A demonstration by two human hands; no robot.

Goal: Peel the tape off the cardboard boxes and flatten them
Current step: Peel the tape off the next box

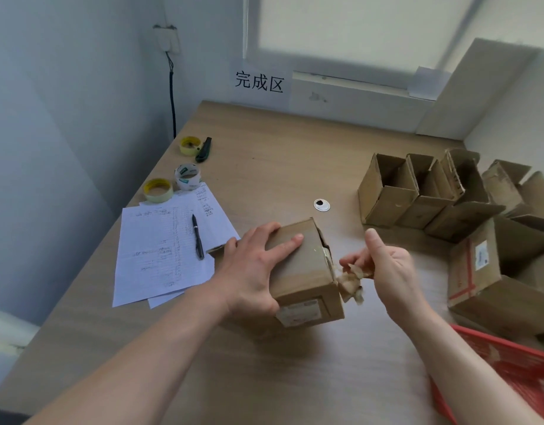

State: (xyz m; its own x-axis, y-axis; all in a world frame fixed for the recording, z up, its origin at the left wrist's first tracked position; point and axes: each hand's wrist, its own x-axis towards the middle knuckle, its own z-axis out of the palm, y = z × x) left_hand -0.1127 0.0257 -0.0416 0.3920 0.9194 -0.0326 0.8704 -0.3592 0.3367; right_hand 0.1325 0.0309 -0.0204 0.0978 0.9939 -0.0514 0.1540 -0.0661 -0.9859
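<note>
Small cardboard box (301, 268) sitting near the middle of the wooden desk (295, 154), a white label on its near side. Left hand (255, 268) lying flat on top of the box, fingers straight, pressing down. Right hand (384, 271) just beside the box's right edge, fingers curled round a crumpled wad of peeled tape (352, 282), thumb sticking up. One end of the tape touching the box's corner. More opened boxes (424, 194) standing in a bunch at the far right. Rolls of tape (187, 176), a pen (197, 237) on written papers (160, 250) at the left. Red basket (509, 372) at the near right.
</note>
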